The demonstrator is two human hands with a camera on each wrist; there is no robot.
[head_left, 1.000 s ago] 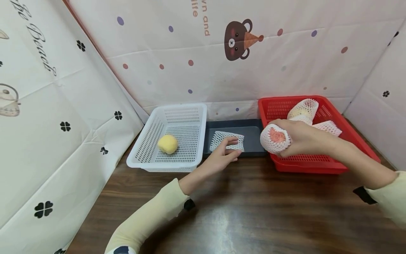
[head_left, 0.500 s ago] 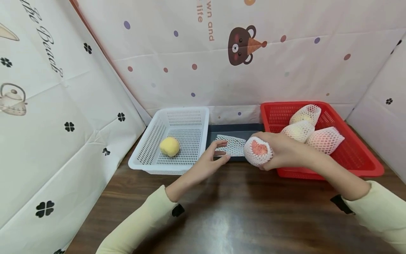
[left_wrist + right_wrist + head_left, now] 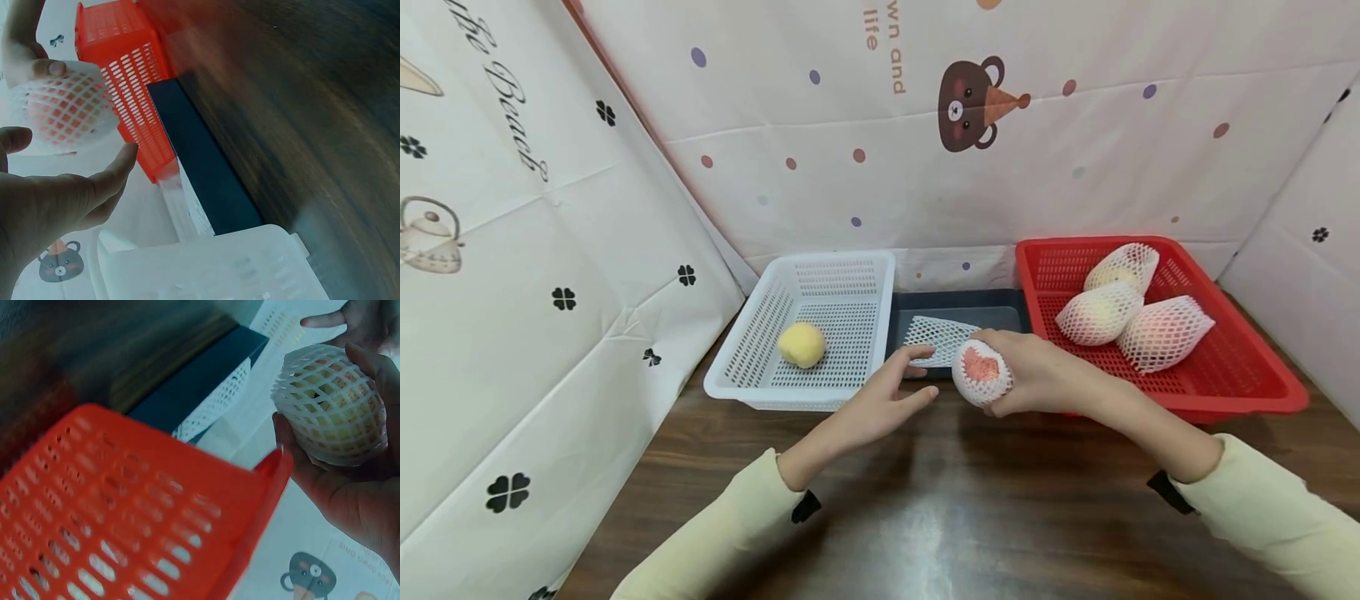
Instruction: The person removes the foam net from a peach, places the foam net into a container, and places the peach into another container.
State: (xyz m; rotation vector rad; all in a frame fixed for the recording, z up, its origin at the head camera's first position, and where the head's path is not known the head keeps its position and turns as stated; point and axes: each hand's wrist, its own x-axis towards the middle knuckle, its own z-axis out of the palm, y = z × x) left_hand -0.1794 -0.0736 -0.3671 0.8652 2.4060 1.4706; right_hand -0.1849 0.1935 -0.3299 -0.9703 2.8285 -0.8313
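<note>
My right hand [image 3: 1033, 371] grips a peach in a white foam net [image 3: 982, 374], thumb and fingers curled around it, in front of the dark tray [image 3: 1000, 315]. Reddish skin shows through the net's end in the head view; the right wrist view shows yellowish skin through the mesh. To its left, my left hand [image 3: 876, 404] is held with fingers apart and nothing in them, thumb and fingertips facing the peach across a small gap. An unfilled foam net [image 3: 942, 337] lies flat in the tray behind both hands.
A white basket [image 3: 722, 385] at left holds one bare yellow peach [image 3: 802, 345]. The red basket [image 3: 1240, 379] at right contains three netted fruits [image 3: 1101, 312]. Between the baskets sits the shallow tray. A printed cloth [image 3: 850, 100] hangs behind the brown wooden table [image 3: 962, 525].
My right hand has carried the netted peach leftward, from over the red basket's edge to in front of the tray. My left hand has drawn back slightly to the left, still with fingers apart.
</note>
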